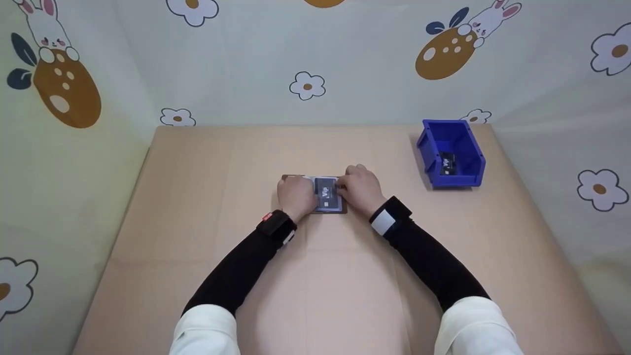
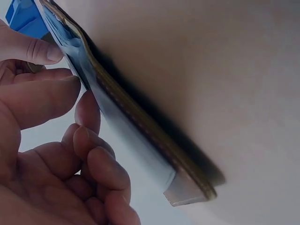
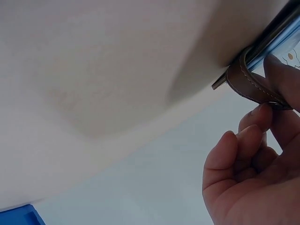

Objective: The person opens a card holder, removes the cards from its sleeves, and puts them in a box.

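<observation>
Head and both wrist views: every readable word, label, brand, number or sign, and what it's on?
"Vip": dark card at the brown wallet.
"Vip", smaller and softer: card in the blue bin.
Red tag on the left wristband: marks too small to read.
Finer print on either card: unreadable.
Wrist views: nothing readable.

The card-holder strap (image 3: 238, 83) presents as smooth, leather-like material with a stitched edge. Card pockets (image 2: 136, 143) appear translucent plastic. The storage bin (image 1: 457, 181) is smooth plastic; the tabletop (image 1: 212, 162), matt; black sleeves (image 1: 236, 273), matt cloth.
</observation>
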Demonstrator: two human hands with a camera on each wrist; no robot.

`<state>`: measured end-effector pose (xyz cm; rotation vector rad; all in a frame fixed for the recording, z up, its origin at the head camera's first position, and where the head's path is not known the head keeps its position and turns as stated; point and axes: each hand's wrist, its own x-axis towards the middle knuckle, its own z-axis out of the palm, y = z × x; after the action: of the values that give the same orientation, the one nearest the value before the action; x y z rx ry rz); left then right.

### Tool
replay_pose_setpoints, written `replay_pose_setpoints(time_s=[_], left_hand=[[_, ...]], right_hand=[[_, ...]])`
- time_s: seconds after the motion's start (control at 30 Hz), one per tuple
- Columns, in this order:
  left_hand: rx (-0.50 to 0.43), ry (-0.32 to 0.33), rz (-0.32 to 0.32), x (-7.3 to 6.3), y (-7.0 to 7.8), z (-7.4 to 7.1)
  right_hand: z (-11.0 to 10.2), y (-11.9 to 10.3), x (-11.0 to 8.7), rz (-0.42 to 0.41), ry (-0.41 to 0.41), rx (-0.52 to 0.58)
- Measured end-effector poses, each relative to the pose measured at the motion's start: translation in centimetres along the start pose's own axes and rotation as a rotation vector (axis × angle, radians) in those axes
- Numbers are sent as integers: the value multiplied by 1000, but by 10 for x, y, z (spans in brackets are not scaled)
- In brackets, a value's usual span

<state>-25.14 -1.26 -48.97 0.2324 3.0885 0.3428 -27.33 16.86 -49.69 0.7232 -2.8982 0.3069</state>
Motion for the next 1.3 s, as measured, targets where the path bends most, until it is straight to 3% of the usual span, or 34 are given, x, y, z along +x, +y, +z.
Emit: replay_pose_setpoints(time_s=[0.33, 0.6, 0.87, 1.3], left_hand=[[-126, -83, -86, 1, 1, -1], [-167, -128, -91, 1, 0, -3], [-142, -131, -83, 2, -1, 0], [-197, -140, -103, 1, -3, -2]], right_hand=[[2, 0, -1, -2, -10, -6], [1, 0, -2, -10, -12, -31], [2, 2, -2, -39, 16, -53], [-2, -1, -2, -74, 15, -118]])
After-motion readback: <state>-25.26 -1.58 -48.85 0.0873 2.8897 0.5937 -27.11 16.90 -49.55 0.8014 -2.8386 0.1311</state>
